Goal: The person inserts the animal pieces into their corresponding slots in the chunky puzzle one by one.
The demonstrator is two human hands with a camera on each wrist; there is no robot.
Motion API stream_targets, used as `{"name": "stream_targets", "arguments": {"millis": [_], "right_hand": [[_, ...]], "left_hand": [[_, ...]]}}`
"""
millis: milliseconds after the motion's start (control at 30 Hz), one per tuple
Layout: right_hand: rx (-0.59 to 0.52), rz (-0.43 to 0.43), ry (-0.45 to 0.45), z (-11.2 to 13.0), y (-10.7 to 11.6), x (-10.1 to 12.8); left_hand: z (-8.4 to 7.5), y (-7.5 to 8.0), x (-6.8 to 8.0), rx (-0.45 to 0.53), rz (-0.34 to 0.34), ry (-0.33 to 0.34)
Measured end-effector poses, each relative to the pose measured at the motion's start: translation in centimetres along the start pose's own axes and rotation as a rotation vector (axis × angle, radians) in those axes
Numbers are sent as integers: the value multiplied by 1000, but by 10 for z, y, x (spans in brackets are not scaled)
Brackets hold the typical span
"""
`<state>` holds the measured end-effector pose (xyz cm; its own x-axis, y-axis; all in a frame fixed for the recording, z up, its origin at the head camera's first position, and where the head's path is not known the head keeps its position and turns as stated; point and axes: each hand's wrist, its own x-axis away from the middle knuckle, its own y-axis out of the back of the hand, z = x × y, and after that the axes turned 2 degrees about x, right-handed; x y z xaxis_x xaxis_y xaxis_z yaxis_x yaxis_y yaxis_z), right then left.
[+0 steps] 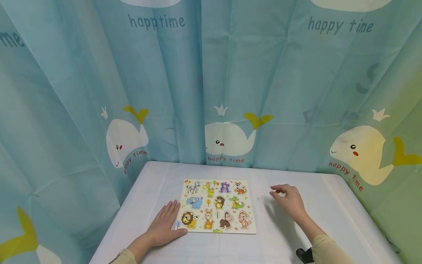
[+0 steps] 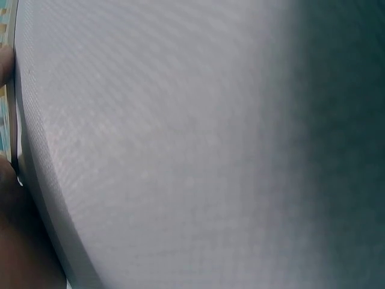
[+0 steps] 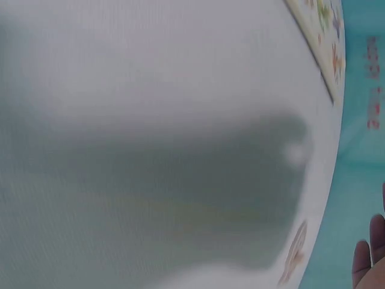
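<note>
A flat animal puzzle board (image 1: 200, 185) lies on the white table. It carries several cartoon animals, among them a lion (image 1: 188, 220), an elephant (image 1: 195, 202) and a crocodile (image 1: 236, 202). My left hand (image 1: 165, 225) rests at its left side, fingers straight, the thumb on the near left corner. To the right of the board, my right hand (image 1: 290, 200) hovers above the table, fingers loosely bent, with no thing seen in their grasp. A small flat piece (image 3: 293, 256) lies on the table in the right wrist view, apart from the fingertips (image 3: 362, 259); its picture is unclear.
The white table (image 1: 227, 251) has a rounded far edge against a blue curtain (image 1: 283, 73) printed with whales. A black object (image 1: 304, 255) sits at my right wrist. The left wrist view mostly shows blurred tablecloth (image 2: 168, 144).
</note>
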<state>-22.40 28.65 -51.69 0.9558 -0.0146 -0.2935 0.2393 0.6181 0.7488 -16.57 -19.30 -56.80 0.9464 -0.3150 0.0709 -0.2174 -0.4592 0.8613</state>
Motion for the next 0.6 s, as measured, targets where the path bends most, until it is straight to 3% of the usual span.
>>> {"name": "stream_targets", "arguments": {"millis": [233,600], "right_hand": [[24,-40,-31,-21,18,-7],[71,-41,-160,-44,30,-13]], "left_hand": [[2,-3,2,24,-21,-5],[-5,3,3,28,7,18]]}}
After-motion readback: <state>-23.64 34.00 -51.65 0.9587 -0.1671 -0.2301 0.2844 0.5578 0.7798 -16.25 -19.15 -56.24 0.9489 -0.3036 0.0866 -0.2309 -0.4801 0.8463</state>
